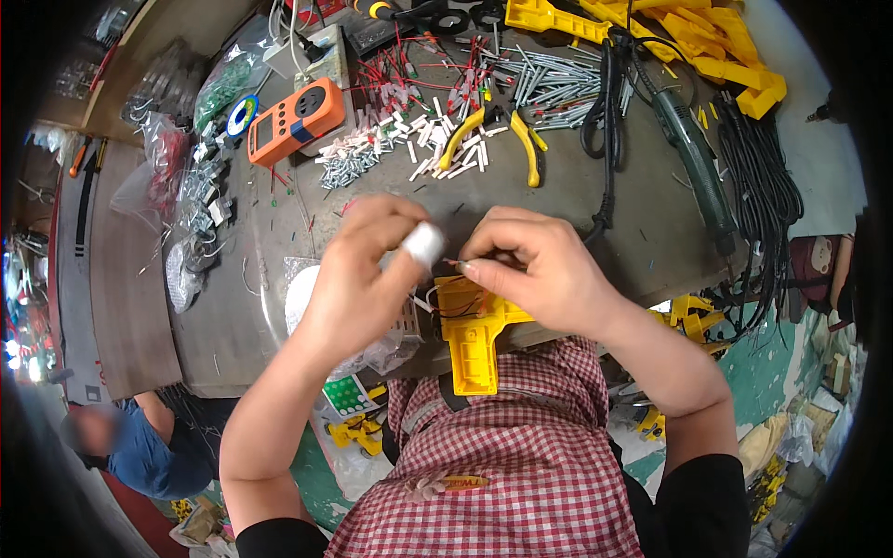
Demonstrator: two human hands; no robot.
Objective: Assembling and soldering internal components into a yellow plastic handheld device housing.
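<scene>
A yellow plastic tool housing (pixel 474 339), its hollow inside facing up, lies at the table's near edge against my apron. Thin wires (pixel 453 311) run in its upper part. Just above it, my right hand (pixel 539 265) pinches the end of a thin wire (pixel 454 262) between thumb and forefinger. My left hand (pixel 367 270) is raised to the left of the housing with curled fingers. A white wrapping (pixel 425 244) on one of its digits is smeared by motion. Whatever its fingertips hold is hidden.
Yellow-handled pliers (pixel 493 139) lie beyond my hands, near white sleeves (pixel 446 139), screws (pixel 352 167) and long bolts (pixel 549 84). An orange meter (pixel 296 121) stands left; a dark green soldering iron (pixel 693 163) and black cables (pixel 758 177) lie right. Another person (pixel 158 451) sits at lower left.
</scene>
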